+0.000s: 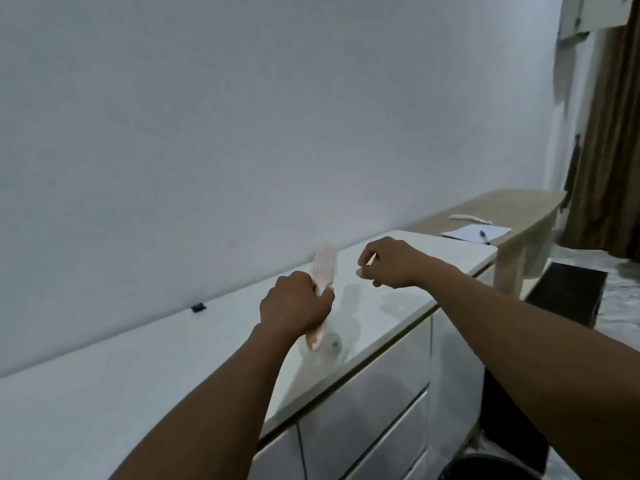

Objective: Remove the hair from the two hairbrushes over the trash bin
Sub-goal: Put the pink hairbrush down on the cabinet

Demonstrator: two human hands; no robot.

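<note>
Gripping the handle of a pale pink hairbrush (320, 282), the left hand (294, 303) is wrapped in a fist around its middle, so the bristled head sticks up past the knuckles and the handle's end pokes out below the wrist. The brush is blurred; hair on it cannot be made out. The right hand (389, 261) hovers just beside the brush head, apart from it, its fingers curled with thumb and forefinger pinched together; whether they hold a strand I cannot tell. Both hands hang above the glossy white cabinet top (173, 358), which runs along the wall. A small black object (198, 308) lies on that top, well to the left. Further right stands a wooden table (502, 206) bearing a second, whitish hairbrush (469, 218), a sheet of paper (476, 233) and a pen (484, 236). The dark rim of a trash bin (491, 467) shows at the bottom edge, beside the cabinet drawers and well below the hands. No writing is readable.
</note>
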